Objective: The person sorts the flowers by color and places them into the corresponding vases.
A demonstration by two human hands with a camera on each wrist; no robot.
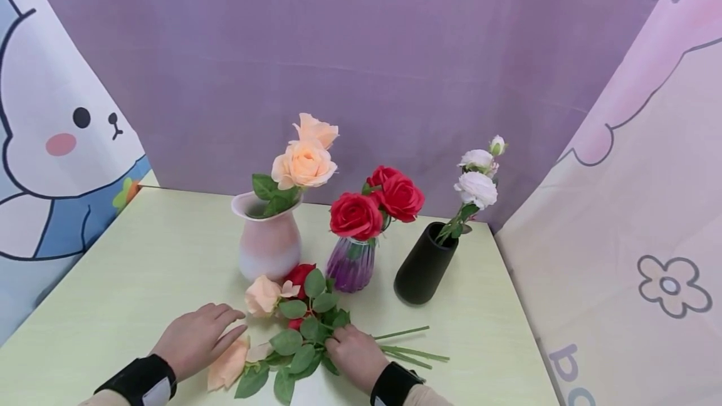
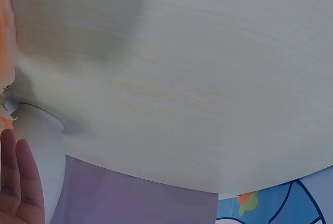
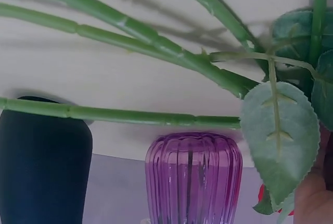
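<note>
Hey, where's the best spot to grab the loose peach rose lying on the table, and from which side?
Probably the bare green stems, not the peach rose bloom. They lie flat and fan out past the right hand toward the right, clear of leaves, so come from the right and above. The left hand lies flat beside the petals.

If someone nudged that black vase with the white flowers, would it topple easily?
Possibly. The black vase already stands tilted, and its white flowers lean out to one side, so it looks top-heavy. Its wide, rounded body may steady it somewhat. On the smooth table it might slide first.
</note>
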